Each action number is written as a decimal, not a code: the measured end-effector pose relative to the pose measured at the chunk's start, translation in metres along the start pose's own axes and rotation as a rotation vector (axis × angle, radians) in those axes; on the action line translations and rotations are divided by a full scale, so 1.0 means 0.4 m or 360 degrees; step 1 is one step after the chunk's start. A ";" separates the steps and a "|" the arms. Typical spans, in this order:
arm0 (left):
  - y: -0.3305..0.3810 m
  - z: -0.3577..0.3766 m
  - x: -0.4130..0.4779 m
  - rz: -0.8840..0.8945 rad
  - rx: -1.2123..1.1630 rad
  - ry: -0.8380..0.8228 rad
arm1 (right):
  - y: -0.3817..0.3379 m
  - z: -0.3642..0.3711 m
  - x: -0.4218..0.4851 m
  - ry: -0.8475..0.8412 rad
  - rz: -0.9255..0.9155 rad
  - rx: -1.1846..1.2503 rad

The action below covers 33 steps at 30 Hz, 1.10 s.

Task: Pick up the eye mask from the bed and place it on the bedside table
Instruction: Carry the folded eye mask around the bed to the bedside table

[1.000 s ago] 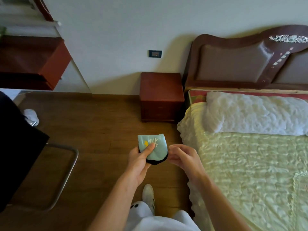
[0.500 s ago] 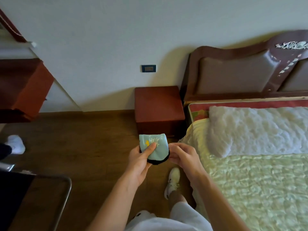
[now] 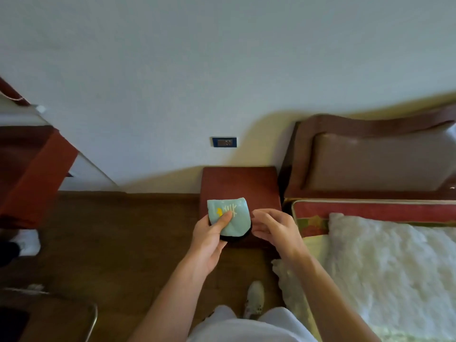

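The eye mask point(image 3: 235, 219) is folded, light blue with a yellow and white print and a black edge. My left hand point(image 3: 209, 239) grips it, thumb pressed on its front. My right hand point(image 3: 276, 230) is curled against the mask's right edge; whether its fingers pinch the black edge is hidden. Both hands hold the mask in the air over the front part of the red-brown bedside table point(image 3: 240, 186). The bed point(image 3: 385, 267) lies to the right with a cream quilt and a white fluffy blanket.
A brown padded headboard point(image 3: 370, 159) stands behind the bed. A wall socket point(image 3: 224, 142) sits above the table. A red-brown desk point(image 3: 32, 174) is at the left, a metal chair frame point(image 3: 92, 319) at lower left. My shoe point(image 3: 255, 299) rests on the wood floor.
I have stepped closer to the bedside table. The table now lies right under the mask, and the view has tilted toward the wall. The grip on the mask is unchanged.
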<state>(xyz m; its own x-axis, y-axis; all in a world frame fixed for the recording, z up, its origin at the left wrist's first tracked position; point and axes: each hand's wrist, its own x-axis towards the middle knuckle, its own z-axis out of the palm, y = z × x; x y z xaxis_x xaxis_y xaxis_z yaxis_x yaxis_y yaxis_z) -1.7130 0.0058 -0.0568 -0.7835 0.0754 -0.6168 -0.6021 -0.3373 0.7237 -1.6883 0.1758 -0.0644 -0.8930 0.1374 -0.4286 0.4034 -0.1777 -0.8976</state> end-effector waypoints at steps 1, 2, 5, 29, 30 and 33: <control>0.017 0.031 0.033 0.0004 -0.0003 -0.0007 | -0.024 -0.016 0.041 -0.0002 -0.0006 -0.0008; 0.033 0.058 0.063 0.0009 -0.0004 -0.0014 | -0.045 -0.030 0.077 -0.0006 -0.0009 -0.0017; 0.062 0.113 0.130 0.0022 -0.0003 -0.0016 | -0.085 -0.060 0.159 -0.0040 0.0017 -0.0044; -0.045 0.076 0.591 -0.0255 0.0001 0.0245 | 0.127 -0.089 0.538 0.0091 0.0212 -0.0332; -0.074 0.060 0.628 -0.0267 0.0036 0.0267 | 0.169 -0.093 0.564 0.0105 0.0231 -0.0399; -0.168 0.008 0.746 -0.0301 0.0165 0.0350 | 0.309 -0.108 0.640 0.0098 0.0257 -0.0687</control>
<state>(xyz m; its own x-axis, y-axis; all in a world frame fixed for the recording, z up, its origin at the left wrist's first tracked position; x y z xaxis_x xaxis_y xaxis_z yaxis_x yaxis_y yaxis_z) -1.9066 0.0538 -0.2886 -0.6107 -0.0811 -0.7877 -0.7555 -0.2382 0.6103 -1.8585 0.2310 -0.2895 -0.8035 0.2012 -0.5602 0.5943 0.2186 -0.7740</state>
